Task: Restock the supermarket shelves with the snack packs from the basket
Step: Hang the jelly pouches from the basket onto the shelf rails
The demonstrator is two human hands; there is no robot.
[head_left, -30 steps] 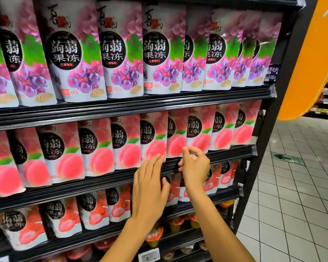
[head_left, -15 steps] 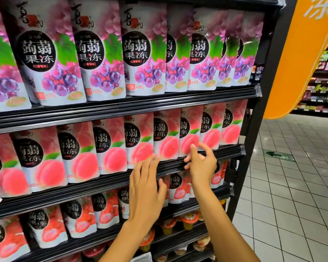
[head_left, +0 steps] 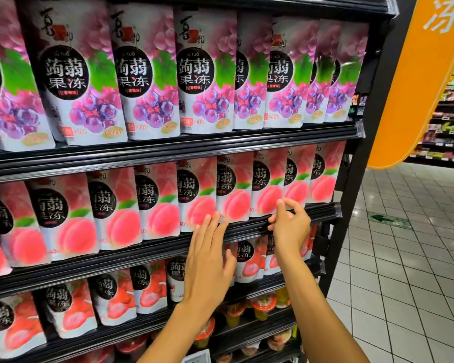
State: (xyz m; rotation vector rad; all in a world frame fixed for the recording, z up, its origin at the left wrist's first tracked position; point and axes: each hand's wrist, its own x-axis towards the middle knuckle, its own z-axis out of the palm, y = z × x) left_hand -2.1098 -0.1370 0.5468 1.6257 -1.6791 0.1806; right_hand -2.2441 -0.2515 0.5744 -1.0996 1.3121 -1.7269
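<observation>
- Shelving (head_left: 168, 153): black unit of sloped tiers, each fronted by a dark rail; its right upright borders an aisle.
- Floor (head_left: 404, 297): pale square tiles to the right of the unit, bearing a green arrow mark (head_left: 389, 220).
- Orange sign (head_left: 417, 87): curved panel at upper right, in front of distant stocked shelves (head_left: 451, 121).
- Grape packs (head_left: 202, 74): fill the top tier, upright and overlapping.
- Peach packs (head_left: 155, 200): fill the second tier in the same manner.
- Red-fruit packs (head_left: 110, 297): stand on the third tier.
- Left hand (head_left: 207, 263): released, fingers straight, fingertips at the lower edge of a peach pack, above the rail.
- Right hand (head_left: 290, 226): fingers curled at the foot of a peach pack near the row's right end; whether it pinches the pack cannot be told.
- Jelly cups (head_left: 262, 307): lower tiers, beside the forearms.
</observation>
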